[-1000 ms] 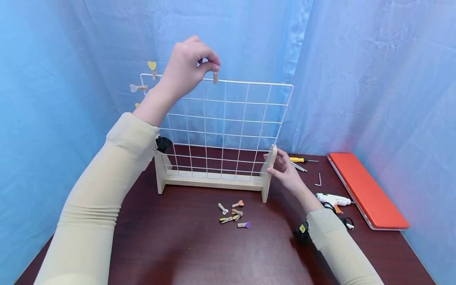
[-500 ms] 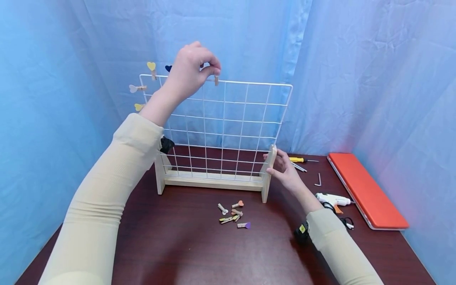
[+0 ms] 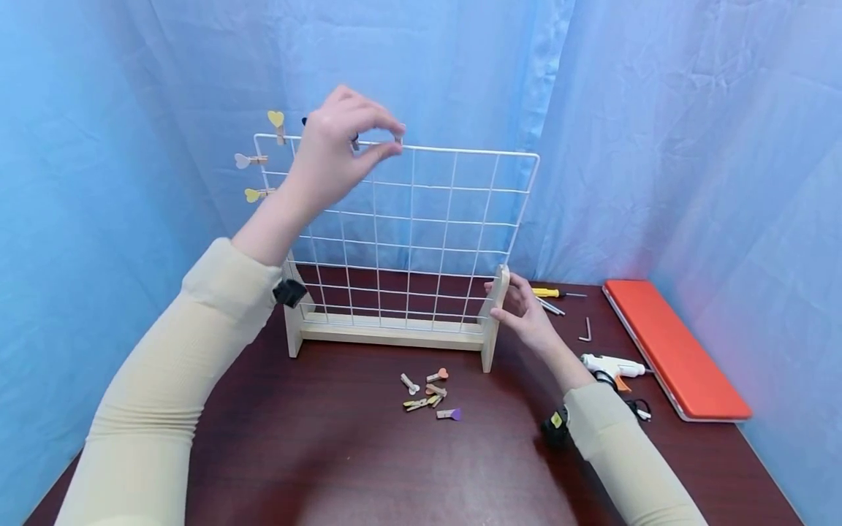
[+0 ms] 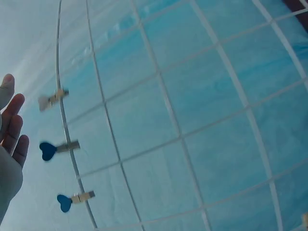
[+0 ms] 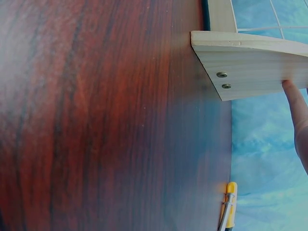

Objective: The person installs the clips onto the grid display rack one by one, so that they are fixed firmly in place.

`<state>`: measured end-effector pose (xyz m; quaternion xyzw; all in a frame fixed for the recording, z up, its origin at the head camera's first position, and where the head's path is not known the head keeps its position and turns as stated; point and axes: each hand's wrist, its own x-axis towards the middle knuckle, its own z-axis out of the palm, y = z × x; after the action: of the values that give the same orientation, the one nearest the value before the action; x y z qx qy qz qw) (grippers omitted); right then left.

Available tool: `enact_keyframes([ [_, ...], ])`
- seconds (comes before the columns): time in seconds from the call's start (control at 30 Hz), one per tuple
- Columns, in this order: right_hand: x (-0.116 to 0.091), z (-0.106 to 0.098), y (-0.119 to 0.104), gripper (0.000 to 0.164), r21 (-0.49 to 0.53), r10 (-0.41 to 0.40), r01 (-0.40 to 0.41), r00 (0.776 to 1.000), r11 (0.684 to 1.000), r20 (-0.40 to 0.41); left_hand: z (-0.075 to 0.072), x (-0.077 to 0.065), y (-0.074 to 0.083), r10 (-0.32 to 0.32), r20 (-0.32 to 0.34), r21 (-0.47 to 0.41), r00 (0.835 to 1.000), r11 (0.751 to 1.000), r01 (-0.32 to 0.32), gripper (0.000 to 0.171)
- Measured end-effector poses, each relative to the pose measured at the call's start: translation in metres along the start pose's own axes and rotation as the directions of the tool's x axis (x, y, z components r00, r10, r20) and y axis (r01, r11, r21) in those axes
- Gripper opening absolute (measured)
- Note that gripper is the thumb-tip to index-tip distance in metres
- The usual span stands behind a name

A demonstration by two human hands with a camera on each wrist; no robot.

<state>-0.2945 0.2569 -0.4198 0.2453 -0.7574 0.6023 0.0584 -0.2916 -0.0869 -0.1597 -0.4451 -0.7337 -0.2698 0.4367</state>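
A white wire grid [image 3: 427, 188] stands upright in a wooden base [image 3: 395, 336]. My left hand [image 3: 335, 139] hovers at its top wire, thumb and fingertips parted around a small clothespin [image 3: 398, 139], mostly hidden in the head view. In the left wrist view, that hand's fingers are clear of a pale-heart clothespin [image 4: 52, 100] clipped on the wire. Beside it are two dark blue heart clothespins [image 4: 60, 148]. My right hand [image 3: 526, 318] grips the right wooden upright [image 3: 495, 318], thumb in front; a fingertip touches its outer side in the right wrist view.
Yellow [image 3: 276, 120] and white heart clothespins [image 3: 243, 161] sit on the grid's left corner. Several loose clothespins [image 3: 427, 394] lie on the dark table before the base. To the right are a yellow screwdriver [image 3: 546, 293], hex key [image 3: 586, 330], glue gun [image 3: 612, 366] and red case [image 3: 677, 347].
My left thumb and fingers have spread apart and let go of the clothespin on the top wire. That forearm has shifted slightly left and down. The right hand has kept its place.
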Motion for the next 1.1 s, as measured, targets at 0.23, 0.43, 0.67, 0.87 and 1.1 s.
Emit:
enact_keyframes([
  [0.23,0.002,0.000,-0.002,0.064,0.003,0.005,-0.005,1.000,1.000,0.002,0.035,-0.062,0.028,0.032,0.184,-0.095,0.982,0.995,-0.015,0.022],
  [0.43,-0.001,0.005,-0.016,0.065,0.006,0.009,-0.009,1.000,1.000,0.006,0.083,-0.134,0.037,-0.019,0.454,-0.086,0.891,0.994,0.066,0.026],
  [0.67,-0.002,0.003,-0.013,0.066,0.006,0.017,-0.017,1.000,1.000,-0.003,0.125,-0.199,0.040,-0.022,0.626,-0.155,0.779,0.976,0.153,0.025],
  [0.87,-0.002,-0.001,-0.002,0.067,-0.015,0.030,-0.030,1.000,0.999,-0.007,0.147,-0.231,0.045,0.016,0.724,-0.256,0.690,0.935,0.247,0.019],
  [1.1,-0.004,0.003,-0.013,0.065,-0.009,0.031,-0.031,1.000,0.999,-0.004,0.158,-0.248,0.047,-0.005,0.762,-0.232,0.647,0.932,0.280,0.006],
])
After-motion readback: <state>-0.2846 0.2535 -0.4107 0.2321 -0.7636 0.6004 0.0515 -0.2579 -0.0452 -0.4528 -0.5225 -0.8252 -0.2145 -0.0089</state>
